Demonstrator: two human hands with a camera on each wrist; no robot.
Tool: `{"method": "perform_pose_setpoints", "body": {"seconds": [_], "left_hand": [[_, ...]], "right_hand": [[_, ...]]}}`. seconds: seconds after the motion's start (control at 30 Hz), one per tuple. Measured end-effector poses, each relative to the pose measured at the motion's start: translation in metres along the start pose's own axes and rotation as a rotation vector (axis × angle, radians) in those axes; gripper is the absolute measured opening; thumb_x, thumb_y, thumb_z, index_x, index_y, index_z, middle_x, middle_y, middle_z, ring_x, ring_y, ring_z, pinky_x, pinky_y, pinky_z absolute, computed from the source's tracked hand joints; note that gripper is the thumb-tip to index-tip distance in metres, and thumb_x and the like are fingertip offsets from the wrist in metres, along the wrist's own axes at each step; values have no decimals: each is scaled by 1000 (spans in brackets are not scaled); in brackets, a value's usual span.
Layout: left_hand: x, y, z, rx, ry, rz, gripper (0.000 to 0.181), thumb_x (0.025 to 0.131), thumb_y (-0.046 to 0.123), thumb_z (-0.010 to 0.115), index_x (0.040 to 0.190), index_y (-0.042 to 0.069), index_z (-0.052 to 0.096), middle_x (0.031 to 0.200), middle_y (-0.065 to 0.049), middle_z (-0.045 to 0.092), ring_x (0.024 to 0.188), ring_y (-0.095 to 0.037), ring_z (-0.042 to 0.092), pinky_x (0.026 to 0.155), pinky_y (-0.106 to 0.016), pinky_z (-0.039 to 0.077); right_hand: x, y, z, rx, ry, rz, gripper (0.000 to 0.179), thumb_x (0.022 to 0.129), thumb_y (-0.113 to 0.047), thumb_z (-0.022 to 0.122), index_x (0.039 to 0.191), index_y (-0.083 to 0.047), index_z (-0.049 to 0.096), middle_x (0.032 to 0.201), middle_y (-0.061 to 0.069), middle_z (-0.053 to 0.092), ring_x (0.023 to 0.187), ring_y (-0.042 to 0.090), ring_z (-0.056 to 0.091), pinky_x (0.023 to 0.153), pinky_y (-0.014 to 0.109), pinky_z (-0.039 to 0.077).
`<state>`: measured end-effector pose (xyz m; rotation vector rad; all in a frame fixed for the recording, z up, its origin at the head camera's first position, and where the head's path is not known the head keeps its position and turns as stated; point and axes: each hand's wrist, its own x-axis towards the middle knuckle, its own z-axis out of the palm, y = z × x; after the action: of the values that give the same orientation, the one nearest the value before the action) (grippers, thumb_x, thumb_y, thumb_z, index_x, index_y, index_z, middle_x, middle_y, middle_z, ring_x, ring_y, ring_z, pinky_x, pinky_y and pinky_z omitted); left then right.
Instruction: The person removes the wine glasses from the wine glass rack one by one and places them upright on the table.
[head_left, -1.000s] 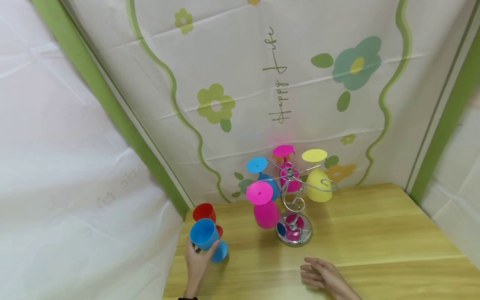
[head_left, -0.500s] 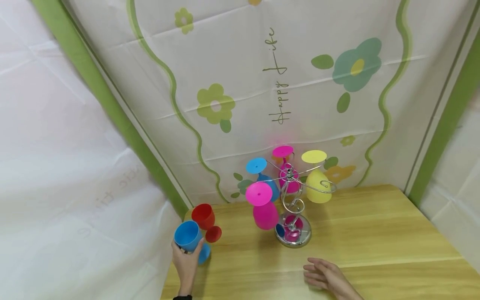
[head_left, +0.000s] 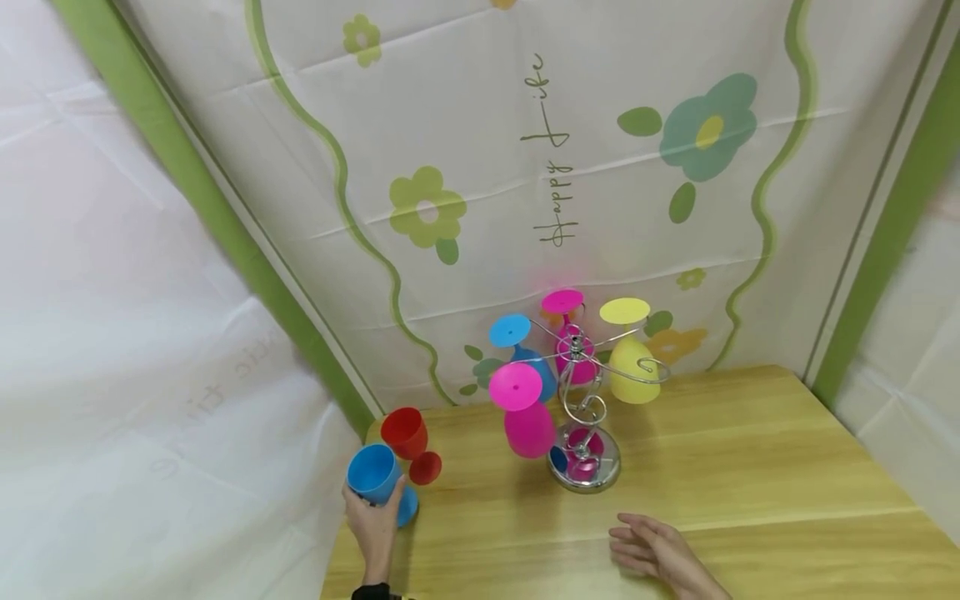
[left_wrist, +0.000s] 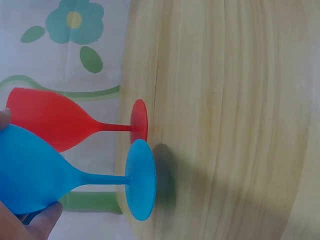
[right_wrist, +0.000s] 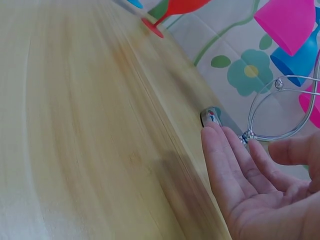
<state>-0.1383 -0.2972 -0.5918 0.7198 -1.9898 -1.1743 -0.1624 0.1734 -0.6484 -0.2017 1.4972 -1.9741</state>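
My left hand (head_left: 372, 529) grips a blue plastic goblet (head_left: 373, 472) round its bowl, rim up. In the left wrist view, the fingers and thumb sit against the bowl, and the blue foot (left_wrist: 140, 180) is close to the tabletop. Just behind it a red goblet (head_left: 405, 433) stands upright. My right hand (head_left: 660, 552) hovers over the table's front with fingers extended and nothing in it. A chrome goblet rack (head_left: 583, 458) stands beyond that hand, with upside-down goblets hanging by their feet: a front pink one (head_left: 529, 429), a blue one (head_left: 511, 331), a rear pink one (head_left: 562, 301) and a yellow one (head_left: 634, 371).
Everything stands on a wooden table (head_left: 750, 467). A flower-printed cloth (head_left: 487, 108) hangs behind it, and plain white cloth (head_left: 150, 333) drops along the left side, close to the left hand. One curled rack arm (head_left: 654, 367) juts out to the right.
My left hand and the blue goblet have moved left, a little away from the rack, uncovering the red goblet's foot. In the last half second they have hardly moved. The right hand stays about where it was.
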Motion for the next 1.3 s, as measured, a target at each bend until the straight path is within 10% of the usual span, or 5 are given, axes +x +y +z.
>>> {"method": "perform_pose_setpoints", "body": {"seconds": [0.8, 1.1, 1.3], "left_hand": [[-6, -15, 12, 24, -17, -86, 101, 79, 29, 88, 154, 1, 27, 145, -32, 46, 132, -53, 46, 109, -77, 35], [-4, -15, 11, 0, -2, -86, 103, 78, 32, 90, 155, 2, 28, 145, -32, 48, 133, -53, 46, 109, -76, 36], [-1, -13, 9, 1, 2, -105, 106, 78, 36, 90, 156, 3, 27, 146, -31, 48, 133, -53, 46, 110, -76, 35]], "right_hand": [[-34, 0, -38, 3, 64, -36, 61, 112, -24, 40, 151, 17, 18, 138, 19, 64, 117, 15, 69, 105, 41, 56], [-33, -40, -43, -191, 491, 31, 55, 111, -24, 41, 152, 11, 28, 134, 23, 66, 104, 17, 75, 91, 37, 63], [-36, -99, -62, -384, 543, -30, 58, 113, -30, 34, 155, 8, 24, 148, 31, 49, 98, 0, 71, 93, 34, 62]]}}
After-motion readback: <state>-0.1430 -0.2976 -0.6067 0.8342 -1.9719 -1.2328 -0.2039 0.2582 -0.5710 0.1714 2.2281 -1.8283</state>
